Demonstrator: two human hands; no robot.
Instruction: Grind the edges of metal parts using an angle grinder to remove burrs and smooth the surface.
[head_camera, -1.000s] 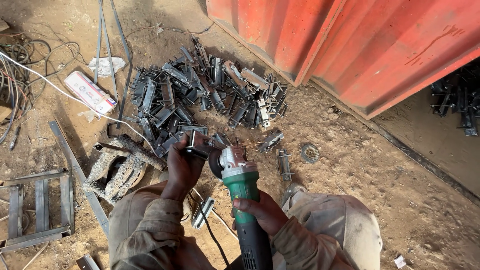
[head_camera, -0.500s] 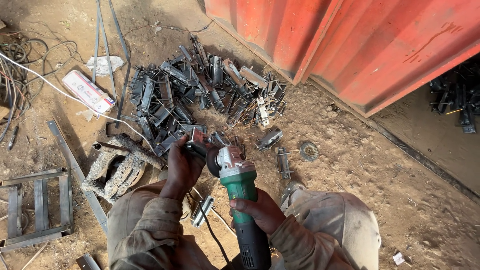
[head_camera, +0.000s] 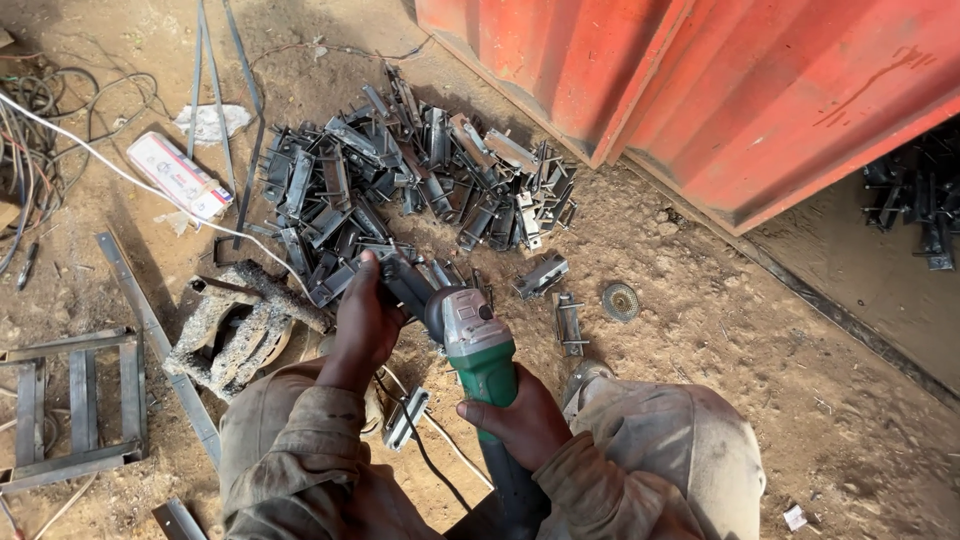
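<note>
Red steel container (head_camera: 720, 90) fills the 1–3 o'clock corner; no view into it, so contents unknown. Bare dirt ground (head_camera: 760, 340) carries everything else.

Pile of dark metal brackets (head_camera: 420, 170) sits at 12 o'clock from the hands, loose on the ground, not in any bin. A few strays lie at 2 o'clock of the grinder: one bracket (head_camera: 541, 275), another (head_camera: 568, 323), plus a round wire-brush disc (head_camera: 621, 301).

Welded steel frame (head_camera: 75, 405) at 9 o'clock, well apart. Crusty slag lump (head_camera: 235, 325) just left of the left hand. White box (head_camera: 178, 177) at 10–11 o'clock.

Green angle grinder (head_camera: 478, 345): long axis runs roughly 5 to 11 o'clock, head end pointing up-left toward the pile. Right hand (head_camera: 520, 420) clamped around the green body, low on the handle.

Left hand (head_camera: 368, 315) closed on a dark bracket piece (head_camera: 335, 283), held at the near edge of the pile. The piece lies at about 10 o'clock from the grinder head, touching or just beside it; contact point hidden. Left hand is the nearer one to the pile.
</note>
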